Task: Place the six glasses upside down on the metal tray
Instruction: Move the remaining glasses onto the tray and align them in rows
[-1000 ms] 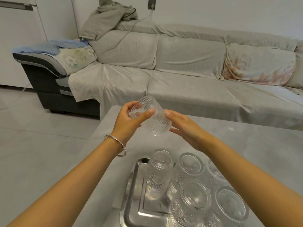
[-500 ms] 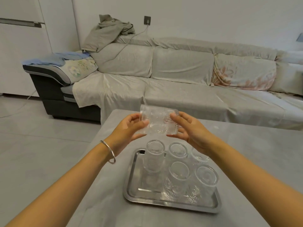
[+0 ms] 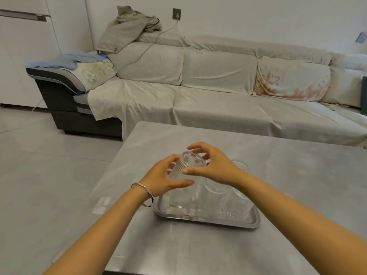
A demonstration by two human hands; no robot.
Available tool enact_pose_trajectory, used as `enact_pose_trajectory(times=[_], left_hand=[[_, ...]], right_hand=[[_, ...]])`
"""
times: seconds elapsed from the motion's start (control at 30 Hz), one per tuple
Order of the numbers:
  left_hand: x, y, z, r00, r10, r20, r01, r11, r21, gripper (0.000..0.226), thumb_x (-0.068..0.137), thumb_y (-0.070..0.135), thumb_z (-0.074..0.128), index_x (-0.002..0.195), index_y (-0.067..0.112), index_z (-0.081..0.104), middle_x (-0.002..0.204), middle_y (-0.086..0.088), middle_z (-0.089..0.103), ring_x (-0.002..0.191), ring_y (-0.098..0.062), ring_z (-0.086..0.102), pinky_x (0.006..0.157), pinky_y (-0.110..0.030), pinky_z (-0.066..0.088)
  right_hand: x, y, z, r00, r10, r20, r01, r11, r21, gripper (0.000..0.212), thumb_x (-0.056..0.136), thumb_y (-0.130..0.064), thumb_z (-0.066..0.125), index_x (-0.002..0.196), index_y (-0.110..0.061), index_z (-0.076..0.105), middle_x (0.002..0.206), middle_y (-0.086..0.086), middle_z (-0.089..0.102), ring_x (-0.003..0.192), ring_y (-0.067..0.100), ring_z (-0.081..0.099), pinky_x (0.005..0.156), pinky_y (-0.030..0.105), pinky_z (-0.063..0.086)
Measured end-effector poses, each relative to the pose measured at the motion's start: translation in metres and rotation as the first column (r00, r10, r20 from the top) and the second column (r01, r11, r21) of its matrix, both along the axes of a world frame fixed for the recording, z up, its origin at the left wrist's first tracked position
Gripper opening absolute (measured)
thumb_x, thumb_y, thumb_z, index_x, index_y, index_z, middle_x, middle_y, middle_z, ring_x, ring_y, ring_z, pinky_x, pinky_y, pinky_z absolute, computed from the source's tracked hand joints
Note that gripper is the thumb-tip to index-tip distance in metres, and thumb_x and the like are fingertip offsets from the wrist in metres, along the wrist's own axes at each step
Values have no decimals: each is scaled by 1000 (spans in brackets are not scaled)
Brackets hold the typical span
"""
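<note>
Left grip, right grip both clasped tilted glass, base up, above metal tray left end; other glasses stood on tray.

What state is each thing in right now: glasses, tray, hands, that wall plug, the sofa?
held glass: tilted, base up, above the tray.
left hand: grips the held glass's side.
right hand: fingers curled round its base.
glasses on the tray: upside down, at least four showing.
metal tray: flat on the table.
wall plug: in its socket.
sofa: draped in covers.
</note>
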State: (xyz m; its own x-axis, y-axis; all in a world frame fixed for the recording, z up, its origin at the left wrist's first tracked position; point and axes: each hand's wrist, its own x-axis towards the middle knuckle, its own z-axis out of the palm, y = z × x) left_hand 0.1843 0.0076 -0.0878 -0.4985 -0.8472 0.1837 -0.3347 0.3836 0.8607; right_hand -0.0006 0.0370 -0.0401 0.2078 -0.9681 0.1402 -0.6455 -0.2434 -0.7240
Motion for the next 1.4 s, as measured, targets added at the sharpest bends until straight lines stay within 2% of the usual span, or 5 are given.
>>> enact_pose_trajectory(times=[0.17, 0.53, 1.07, 1.23, 1.4], left_hand=[[3, 1, -29, 990, 90, -108, -78, 991, 111, 71, 54, 40, 84, 116, 33, 50, 114, 12, 59, 104, -7, 57, 80, -19, 50], [-14, 7, -69, 978, 163, -130, -138, 973, 186, 76, 48, 36, 88, 113, 36, 48, 119, 6, 57, 111, -16, 55, 92, -24, 44], [-20, 9, -80, 976, 193, -105, -171, 967, 187, 75, 46, 46, 84, 110, 44, 43, 112, 21, 50, 109, -11, 51, 77, -7, 41], [-15, 7, -77, 984, 176, 8, -176, 974, 142, 118, 41, 58, 78, 140, 25, 24, 141, 3, 32, 124, -14, 39, 101, -30, 39], [-18, -2, -72, 988, 104, 110, -118, 985, 123, 127, 47, 55, 81, 144, 28, 2, 155, 5, 8, 137, -7, 17, 111, -28, 20]], right_hand=[[-20, 4, -11, 1000, 18, 2, -18, 999, 41, 41, 83, -46, 60, 120, -28, 59, 122, -14, 59, 112, 2, 56, 93, 23, 46], [-67, 28, -63, 859, -43, -510, 58, 998, 15, 52, 95, -48, 35, 144, -34, 27, 157, -10, 20, 145, 12, 12, 118, 39, 5], [-73, 33, -67, 893, -65, -446, 35, 997, -76, 68, 85, -62, 43, 144, -36, 24, 157, -10, 19, 145, 11, 12, 119, 40, 6], [-107, 49, -68, 924, -263, -277, 149, 916, -372, 97, 67, -71, 58, 146, -31, 16, 154, -12, 15, 146, 13, 8, 117, 37, 8], [-127, 60, -95, 945, -327, 19, 327, 944, -41, 127, 51, -63, 78, 142, -46, -9, 152, -28, -4, 140, -4, 5, 111, 25, 12]])
